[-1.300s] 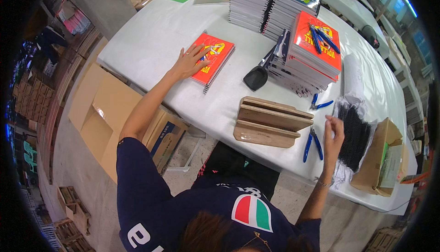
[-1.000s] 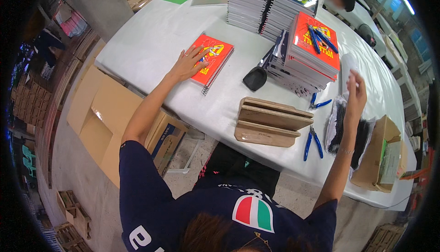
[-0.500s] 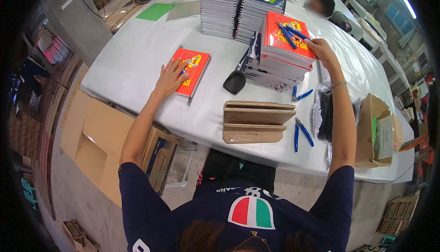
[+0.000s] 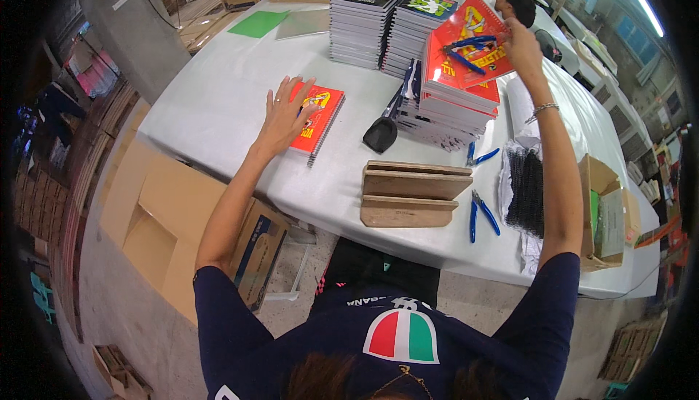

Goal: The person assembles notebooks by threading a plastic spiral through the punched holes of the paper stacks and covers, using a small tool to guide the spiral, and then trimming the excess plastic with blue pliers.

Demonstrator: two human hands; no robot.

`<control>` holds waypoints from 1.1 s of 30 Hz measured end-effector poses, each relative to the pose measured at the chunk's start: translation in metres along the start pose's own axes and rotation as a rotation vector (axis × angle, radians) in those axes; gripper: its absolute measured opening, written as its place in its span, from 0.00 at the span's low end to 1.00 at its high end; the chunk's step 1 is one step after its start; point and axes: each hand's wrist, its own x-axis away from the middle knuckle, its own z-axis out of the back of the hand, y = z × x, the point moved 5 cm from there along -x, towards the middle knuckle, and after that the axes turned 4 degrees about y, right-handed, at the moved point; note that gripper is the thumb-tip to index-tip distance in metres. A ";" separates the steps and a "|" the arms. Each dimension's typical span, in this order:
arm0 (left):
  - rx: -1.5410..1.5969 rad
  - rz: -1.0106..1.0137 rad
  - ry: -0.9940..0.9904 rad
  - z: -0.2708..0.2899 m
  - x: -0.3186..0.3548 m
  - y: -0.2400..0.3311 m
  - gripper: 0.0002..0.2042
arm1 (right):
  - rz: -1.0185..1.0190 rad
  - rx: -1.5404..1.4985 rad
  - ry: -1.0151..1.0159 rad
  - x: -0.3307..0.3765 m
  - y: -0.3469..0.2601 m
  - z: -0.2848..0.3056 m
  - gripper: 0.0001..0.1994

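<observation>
Flat red notebook point(image 4: 328, 109), tilted red cover point(image 4: 486, 25)

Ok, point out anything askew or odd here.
The top red cover, held in the right hand, looks askew: it tilts out of line with the notebook stack beneath, with blue cutters lying on it.

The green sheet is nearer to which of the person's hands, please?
Left: the left hand is below the green sheet in the view, over a red notebook; the right hand is far to the sheet's right, gripping another notebook.
</observation>
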 end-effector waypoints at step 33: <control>1.090 0.265 -0.026 -0.016 0.073 0.123 0.38 | 0.281 -0.569 -0.277 0.210 -0.056 0.078 0.20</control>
